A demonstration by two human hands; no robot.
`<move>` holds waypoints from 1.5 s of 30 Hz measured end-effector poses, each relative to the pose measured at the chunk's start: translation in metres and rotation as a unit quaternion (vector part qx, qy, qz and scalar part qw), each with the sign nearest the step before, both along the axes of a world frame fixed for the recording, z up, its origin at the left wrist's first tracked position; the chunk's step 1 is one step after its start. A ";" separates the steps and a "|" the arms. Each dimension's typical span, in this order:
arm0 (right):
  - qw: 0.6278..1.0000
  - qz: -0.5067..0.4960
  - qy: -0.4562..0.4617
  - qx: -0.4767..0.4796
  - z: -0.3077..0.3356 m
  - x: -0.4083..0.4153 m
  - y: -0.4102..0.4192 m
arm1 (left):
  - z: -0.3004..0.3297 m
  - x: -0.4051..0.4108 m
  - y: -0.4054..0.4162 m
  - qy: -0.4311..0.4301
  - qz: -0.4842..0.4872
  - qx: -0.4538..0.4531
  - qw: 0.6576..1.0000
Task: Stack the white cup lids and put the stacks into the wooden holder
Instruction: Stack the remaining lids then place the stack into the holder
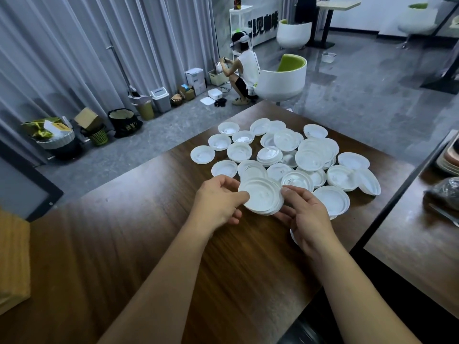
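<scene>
Holding a small stack of white lids (261, 197) between both hands, centre of frame, just above the dark wooden tabletop (139, 244). Left hand (218, 201): forearm enters from the lower middle and angles up to the right; thumb lies over the stack's left rim, fingers curled beneath, so the hand grips that edge. Right hand (306, 214): forearm enters from the lower right; thumb tip presses on the stack's right rim, remaining fingers curve under the lower right edge. Stack is tilted, its top face turned toward the camera. How many lids it holds cannot be told.

Loose lids (285, 150) spread over the far part of the tabletop, above the hands; some lie singly, many overlap, a few already sit in short stacks. One lid (332, 199) lies just right of the right hand, partly behind it.

Left edge of frame, lower: a pale wooden block (12, 259), only partly in view.

Upper middle: a person crouches (242, 73) on the grey floor beside a white chair with green lining (283, 78). Bins and bags (99, 127) line the curtain at upper left.
</scene>
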State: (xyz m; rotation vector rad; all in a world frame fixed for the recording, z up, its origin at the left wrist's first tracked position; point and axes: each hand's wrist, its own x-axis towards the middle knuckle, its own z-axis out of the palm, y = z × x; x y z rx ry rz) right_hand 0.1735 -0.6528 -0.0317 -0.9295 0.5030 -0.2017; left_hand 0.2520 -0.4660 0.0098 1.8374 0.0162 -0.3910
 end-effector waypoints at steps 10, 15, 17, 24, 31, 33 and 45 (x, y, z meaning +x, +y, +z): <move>0.999 0.046 -0.004 -0.017 0.004 -0.001 0.004 | -0.015 0.001 -0.002 -0.046 -0.003 0.029 0.998; 0.997 0.071 -0.012 -0.007 0.007 0.000 0.005 | -0.015 -0.002 -0.005 -0.092 0.003 0.033 0.995; 0.997 0.070 -0.016 -0.007 0.008 0.001 0.004 | -0.014 -0.003 -0.006 -0.097 0.005 0.028 0.995; 0.996 0.078 -0.042 0.031 0.011 0.002 -0.002 | -0.011 -0.005 -0.006 0.086 -0.028 -0.108 0.990; 0.995 0.094 -0.029 0.025 0.008 0.001 -0.007 | -0.010 -0.005 -0.005 0.095 -0.078 -0.156 0.980; 0.994 0.100 -0.025 0.021 0.008 0.002 -0.007 | -0.012 -0.003 -0.006 0.096 -0.071 -0.153 0.981; 1.000 -0.017 0.025 -0.005 0.009 0.002 -0.026 | -0.026 0.019 -0.015 0.045 -0.027 -0.110 0.992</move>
